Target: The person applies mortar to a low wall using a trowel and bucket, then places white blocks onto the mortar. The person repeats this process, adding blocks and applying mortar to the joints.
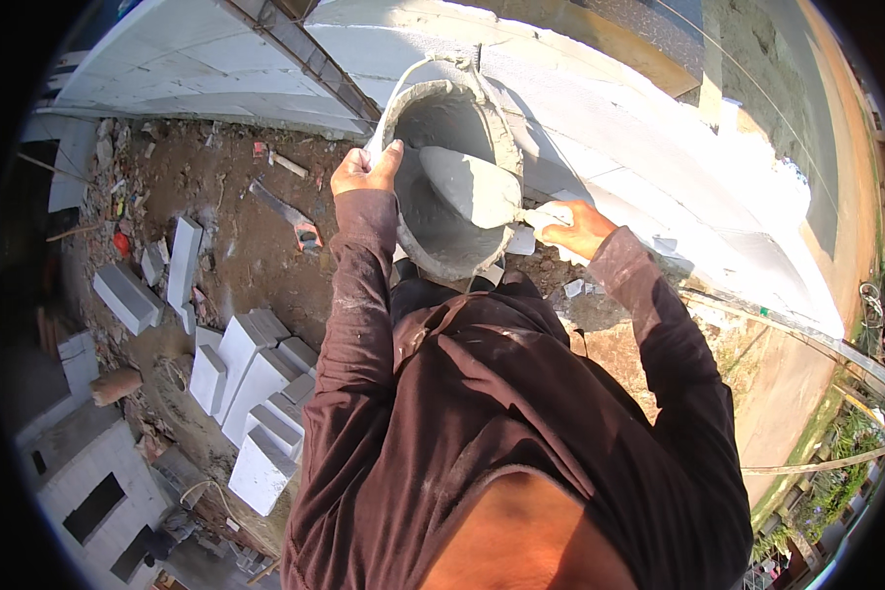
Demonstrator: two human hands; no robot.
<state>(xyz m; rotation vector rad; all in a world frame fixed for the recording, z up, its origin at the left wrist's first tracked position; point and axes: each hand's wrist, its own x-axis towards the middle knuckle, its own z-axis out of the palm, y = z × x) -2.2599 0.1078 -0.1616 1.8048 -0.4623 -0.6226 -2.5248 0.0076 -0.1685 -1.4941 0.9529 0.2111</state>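
Observation:
A mortar-caked bucket [454,264] hangs or stands tilted before me against the white block wall, with a pale handle arching over its far side. My left hand [366,171] is closed at the bucket's left rim, thumb up, where the handle meets it. In my right hand [582,232] is a trowel [472,191], gripped by its handle at the right rim. Its broad, grey-coated blade lies across the bucket's mouth, pointing left. Wet grey mortar coats the bucket's inner walls; the blade hides part of the inside.
White wall blocks [258,379] are piled on the dirt at left, with several more farther off. A hand saw [290,216] with an orange grip lies on rubble-strewn soil [256,265]. The white wall [610,147] runs across the far side, crossed by a metal post [315,64].

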